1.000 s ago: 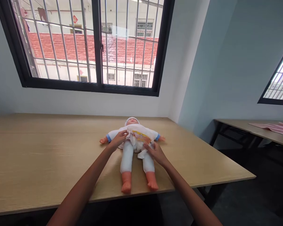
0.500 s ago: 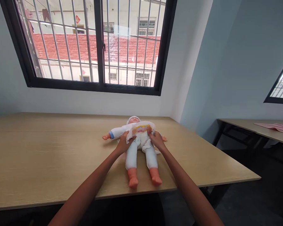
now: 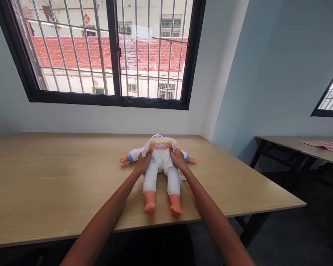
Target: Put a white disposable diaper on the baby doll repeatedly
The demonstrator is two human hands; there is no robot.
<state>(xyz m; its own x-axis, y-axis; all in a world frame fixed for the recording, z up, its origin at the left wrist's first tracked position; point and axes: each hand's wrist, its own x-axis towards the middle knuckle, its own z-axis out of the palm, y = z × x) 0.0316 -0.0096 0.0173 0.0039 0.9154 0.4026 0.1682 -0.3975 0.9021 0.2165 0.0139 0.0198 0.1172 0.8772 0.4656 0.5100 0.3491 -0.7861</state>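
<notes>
A baby doll (image 3: 150, 180) in white clothes with blue cuffs lies on its back on the wooden table (image 3: 58, 184), feet toward me and arms spread. Around its hips is a white diaper (image 3: 163, 158) with a colourful printed band across the raised front edge. My left hand (image 3: 143, 162) is closed on the diaper's left front edge. On the opposite side my right hand (image 3: 178, 159) pinches the right front edge. The raised diaper front hides most of the doll's head and chest.
Behind the table stands a white wall with a barred, dark-framed window (image 3: 116, 55). A second table (image 3: 283, 142) at the right bears a pink striped cloth (image 3: 324, 145). The near table edge runs just beyond the doll's feet.
The diaper front has been pulled straighter and flatter, its printed band now level between my hands. The doll's legs have shifted slightly left, and its head is more covered.
</notes>
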